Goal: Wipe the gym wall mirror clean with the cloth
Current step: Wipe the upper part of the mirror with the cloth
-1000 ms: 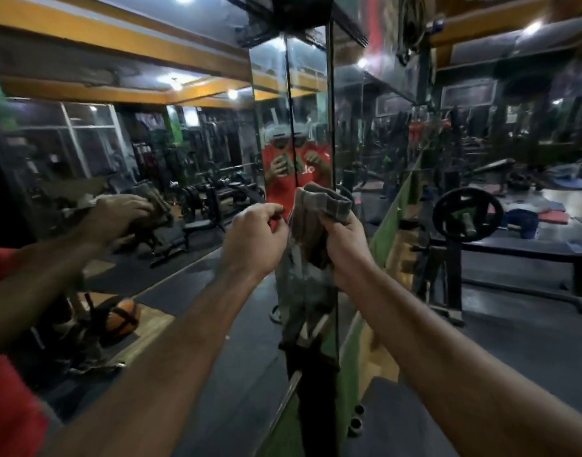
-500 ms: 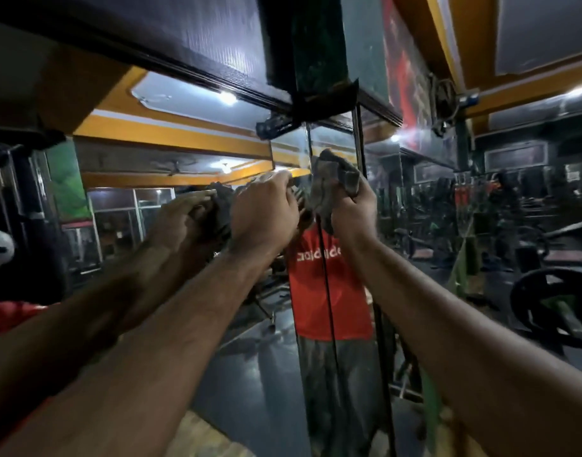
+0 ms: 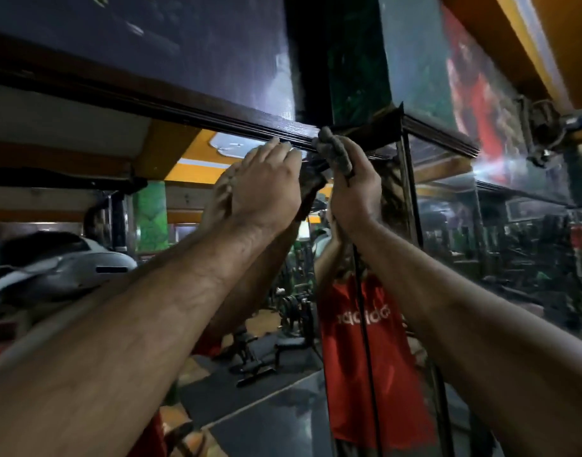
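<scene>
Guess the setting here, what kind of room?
Most likely a gym: the wall mirror reflects weight plates, a bench and a dark rubber-like floor. Both hands hold a cloth at its top frame.

A grey, grimy cloth [image 3: 336, 153] is bunched in a tight wad at the top edge of the mirror [image 3: 500, 245], pressed against the dark wooden frame strip where two panes meet at a corner. The right hand [image 3: 355, 196] grips the wad; the left hand [image 3: 266, 189], fingers bent at the frame, holds the cloth's other end, a dark fold showing between the two hands. The mirror stands upright, its panes joined by thin vertical seams. Its glass is streaked and hazy, reflecting raised arms, a red shirt and gym equipment.
</scene>
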The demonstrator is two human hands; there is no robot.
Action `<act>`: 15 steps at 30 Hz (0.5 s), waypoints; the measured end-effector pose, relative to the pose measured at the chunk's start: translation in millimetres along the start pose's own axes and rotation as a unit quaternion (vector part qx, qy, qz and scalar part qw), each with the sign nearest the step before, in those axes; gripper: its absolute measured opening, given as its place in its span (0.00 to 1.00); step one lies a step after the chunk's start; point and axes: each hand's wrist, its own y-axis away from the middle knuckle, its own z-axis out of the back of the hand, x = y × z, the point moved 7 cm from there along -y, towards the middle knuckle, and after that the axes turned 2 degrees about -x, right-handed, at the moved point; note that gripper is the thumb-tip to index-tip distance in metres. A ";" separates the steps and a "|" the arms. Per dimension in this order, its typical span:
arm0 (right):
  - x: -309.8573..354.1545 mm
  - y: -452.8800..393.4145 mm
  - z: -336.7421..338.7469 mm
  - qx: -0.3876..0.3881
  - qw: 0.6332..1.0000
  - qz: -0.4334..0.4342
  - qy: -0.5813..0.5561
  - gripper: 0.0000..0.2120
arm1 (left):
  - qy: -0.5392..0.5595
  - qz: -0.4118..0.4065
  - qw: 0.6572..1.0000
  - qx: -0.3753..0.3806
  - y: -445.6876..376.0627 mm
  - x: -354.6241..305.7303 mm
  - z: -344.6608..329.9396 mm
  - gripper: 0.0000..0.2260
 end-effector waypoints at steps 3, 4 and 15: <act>-19.4 -8.9 -13.0 0.037 0.996 0.061 0.048 0.27 | -0.071 0.014 0.997 0.031 -5.5 8.7 -16.6 0.22; -27.5 -9.9 -18.9 0.058 0.995 0.056 0.066 0.29 | -0.096 0.021 0.994 0.043 -3.6 12.3 -22.2 0.24; -64.5 0.3 -41.3 0.231 0.971 0.060 -0.008 0.27 | -0.245 0.015 0.969 0.040 13.1 13.7 -41.2 0.29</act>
